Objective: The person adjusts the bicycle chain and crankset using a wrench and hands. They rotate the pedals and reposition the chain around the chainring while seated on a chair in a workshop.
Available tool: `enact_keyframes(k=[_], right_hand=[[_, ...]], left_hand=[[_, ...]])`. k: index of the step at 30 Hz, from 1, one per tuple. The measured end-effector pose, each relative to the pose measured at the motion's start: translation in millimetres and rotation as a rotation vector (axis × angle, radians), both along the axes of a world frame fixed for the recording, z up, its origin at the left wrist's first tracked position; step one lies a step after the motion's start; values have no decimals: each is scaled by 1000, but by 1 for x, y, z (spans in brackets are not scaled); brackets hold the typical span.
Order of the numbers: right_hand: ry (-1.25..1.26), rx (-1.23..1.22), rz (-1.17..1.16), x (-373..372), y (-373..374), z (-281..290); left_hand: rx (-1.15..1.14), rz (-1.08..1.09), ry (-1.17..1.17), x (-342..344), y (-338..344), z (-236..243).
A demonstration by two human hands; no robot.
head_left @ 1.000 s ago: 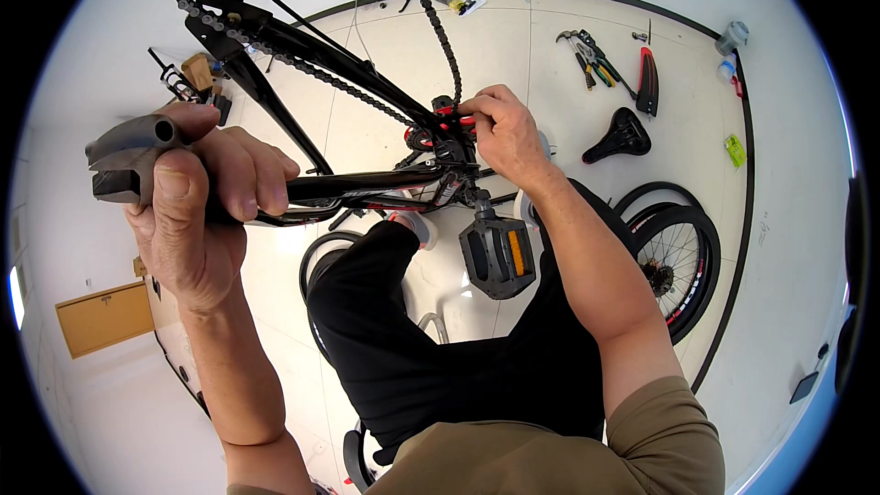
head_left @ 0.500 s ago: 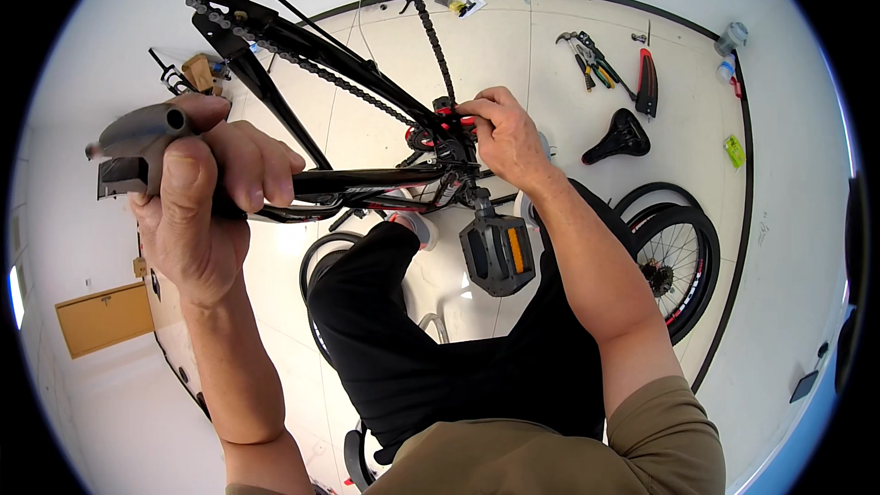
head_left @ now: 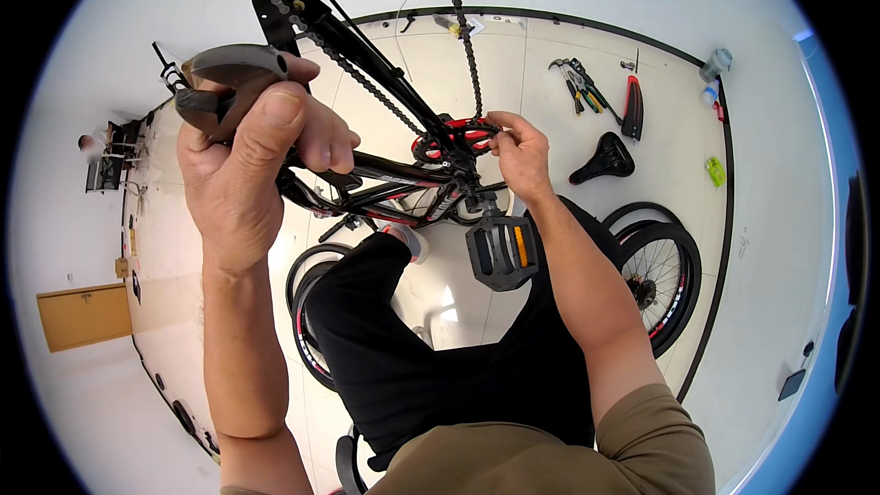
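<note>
A black bicycle frame with red trim hangs in front of me above the floor. My left hand is closed around a dark grey part at the upper left; whether it is a pedal or a handle I cannot tell. My right hand pinches the chain where it meets the red chainring. Just below that hand, a black pedal with an orange reflector sticks out from the crank. My black-trousered legs fill the lower middle.
Two bicycle wheels lie on the floor at the right, another wheel at the left. A black saddle, hand tools and a red-black tool lie further back. A brown box sits far left.
My left hand with the dark grey part has risen and come to the right, closer to the camera. My right hand stays at the chainring.
</note>
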State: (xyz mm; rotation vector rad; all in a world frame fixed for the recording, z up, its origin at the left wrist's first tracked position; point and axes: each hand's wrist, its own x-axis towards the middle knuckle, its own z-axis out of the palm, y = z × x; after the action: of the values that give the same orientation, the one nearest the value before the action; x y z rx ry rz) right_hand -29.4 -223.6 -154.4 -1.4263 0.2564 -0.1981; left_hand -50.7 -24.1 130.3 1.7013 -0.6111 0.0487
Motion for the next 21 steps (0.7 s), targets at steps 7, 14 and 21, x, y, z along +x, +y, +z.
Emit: enact_keyframes(k=[7, 14, 21], right_hand=[[47, -164, -154, 4, 0, -25], [-17, -382, -24, 5, 11, 9], [-178, -440, 0, 9, 16, 8]], left_hand=[[1, -11, 4, 1, 1, -2], [-117, -102, -2, 5, 4, -6], [10, -118, -43, 8, 12, -7]])
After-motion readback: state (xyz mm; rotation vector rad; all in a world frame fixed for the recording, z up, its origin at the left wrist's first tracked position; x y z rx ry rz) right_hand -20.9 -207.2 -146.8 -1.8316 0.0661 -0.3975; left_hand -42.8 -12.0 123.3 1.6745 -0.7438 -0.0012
